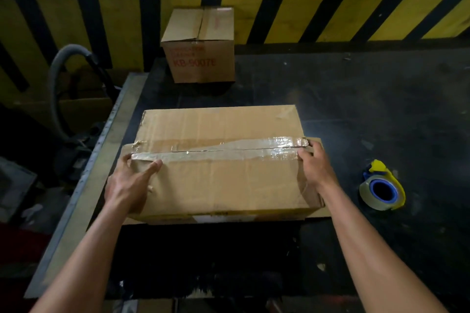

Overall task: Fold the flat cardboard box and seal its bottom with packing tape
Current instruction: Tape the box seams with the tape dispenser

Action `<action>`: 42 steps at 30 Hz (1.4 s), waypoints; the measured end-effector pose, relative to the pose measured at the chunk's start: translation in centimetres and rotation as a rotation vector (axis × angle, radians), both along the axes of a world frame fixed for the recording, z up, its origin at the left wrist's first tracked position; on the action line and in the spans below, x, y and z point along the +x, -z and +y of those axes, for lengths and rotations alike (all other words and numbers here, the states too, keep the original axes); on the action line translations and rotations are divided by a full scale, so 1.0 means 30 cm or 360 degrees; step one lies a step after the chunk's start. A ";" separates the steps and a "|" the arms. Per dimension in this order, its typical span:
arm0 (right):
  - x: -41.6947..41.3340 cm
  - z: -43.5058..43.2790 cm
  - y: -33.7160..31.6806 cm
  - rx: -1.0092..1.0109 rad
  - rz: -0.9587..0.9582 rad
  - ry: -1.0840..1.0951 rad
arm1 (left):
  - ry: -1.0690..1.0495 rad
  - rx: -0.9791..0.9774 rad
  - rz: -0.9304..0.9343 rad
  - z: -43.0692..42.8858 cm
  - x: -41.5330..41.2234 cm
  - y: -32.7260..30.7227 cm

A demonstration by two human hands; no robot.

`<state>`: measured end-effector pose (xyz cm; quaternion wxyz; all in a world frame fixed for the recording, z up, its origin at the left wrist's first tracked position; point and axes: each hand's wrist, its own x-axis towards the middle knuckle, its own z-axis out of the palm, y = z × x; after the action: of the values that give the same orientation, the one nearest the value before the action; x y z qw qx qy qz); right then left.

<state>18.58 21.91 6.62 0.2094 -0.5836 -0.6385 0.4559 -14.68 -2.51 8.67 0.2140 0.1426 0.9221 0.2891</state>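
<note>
- On the dark worktop (381, 109), close to its near edge, a folded cardboard box (223, 180) sits with its flaps closed and facing up.
- Its long axis runs left to right. A strip of clear packing tape (229, 151) lies along the middle seam in the same direction.
- The left hand (129, 185) grips the box's left end, with the thumb on top and the fingers curled over the edge.
- The right hand (316, 168) clasps the right end, with the thumb pressing on the end of the tape.
- The box looks light and empty. Its panels look stiff, though creased and likely to dent at the centre, so the two short ends are the best places to hold it.
- A tape dispenser (381, 189) lies to the right, apart from the box.
- A smaller carton (201, 58) stands at the far edge.
</note>
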 end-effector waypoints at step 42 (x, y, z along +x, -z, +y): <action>0.690 0.266 0.307 0.0248 -0.0970 0.0253 | 0.1579 -0.0359 0.0812 0.640 0.999 0.174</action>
<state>39.27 29.90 -2.60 0.0875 -0.7236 -0.6572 0.1920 15.31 16.68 3.45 0.1087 0.6002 0.7924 0.0102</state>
